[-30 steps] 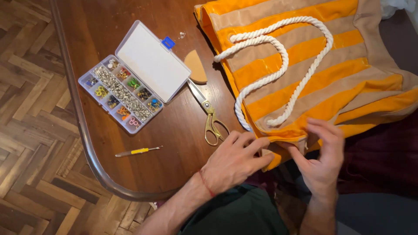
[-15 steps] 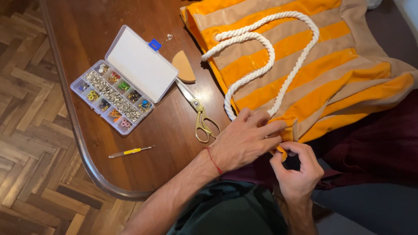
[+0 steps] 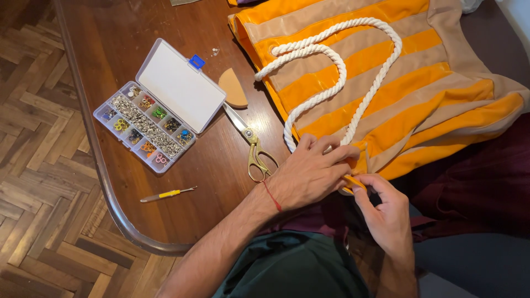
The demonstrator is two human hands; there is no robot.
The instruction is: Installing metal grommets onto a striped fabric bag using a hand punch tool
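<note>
Since half a second before, both hands had shifted little; the right hand (image 3: pixel 389 212) had opened somewhat and risen toward the bag's corner. From the left: the compartment box (image 3: pixel 160 102) lay open at nine o'clock on the wooden table (image 3: pixel 110 49), a yellow-handled tool (image 3: pixel 165 194) below it, gold-handled scissors (image 3: pixel 251 146) toward centre. The left hand (image 3: pixel 309 174) pressed flat, fingers spread, on the lower corner of the orange-and-beige striped bag (image 3: pixel 419 105), touching the white rope handle (image 3: pixel 331 72). The right hand's thumb and forefinger pinched the bag's orange edge at five o'clock. The bag's long axis ran from eleven toward four o'clock.
</note>
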